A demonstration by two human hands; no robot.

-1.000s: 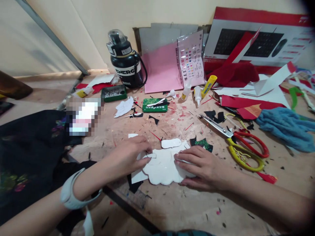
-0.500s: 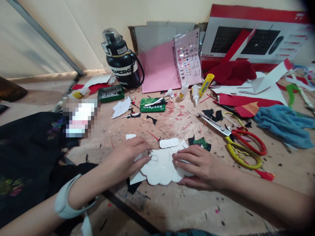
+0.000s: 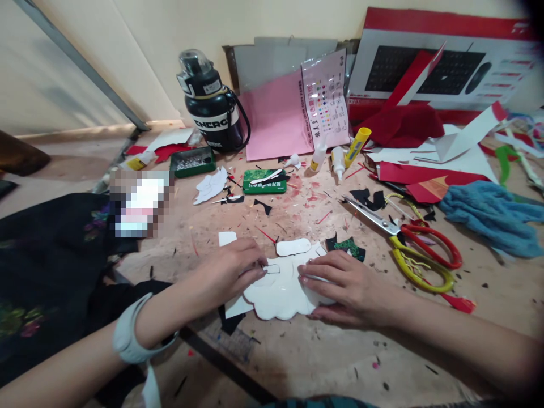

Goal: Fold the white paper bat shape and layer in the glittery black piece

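A white scalloped paper cutout (image 3: 278, 300) lies on the table in front of me, over another white paper piece (image 3: 238, 306). My left hand (image 3: 238, 266) is closed in a pinch on a small white paper piece (image 3: 272, 269) with a dark outline, held against the cutout's upper left part. On the cutout's right side, my right hand (image 3: 340, 283) rests with its fingers extended, pressing the paper down. Just above the cutout is a rounded white paper strip (image 3: 293, 247). A black scrap with green glitter (image 3: 348, 247) sits beyond my right fingers.
Scissors (image 3: 397, 229) with red and yellow handles lie to the right, near a blue cloth (image 3: 491, 215). Glue bottles (image 3: 338, 163), a green tin lid (image 3: 264, 182), a black bottle (image 3: 210, 107) and a keyboard box (image 3: 425, 71) stand or lie further back. Paper scraps litter the table.
My left hand has moved slightly to the right across the cutout, and the small outlined piece has shifted right with it. The right hand stays in place.
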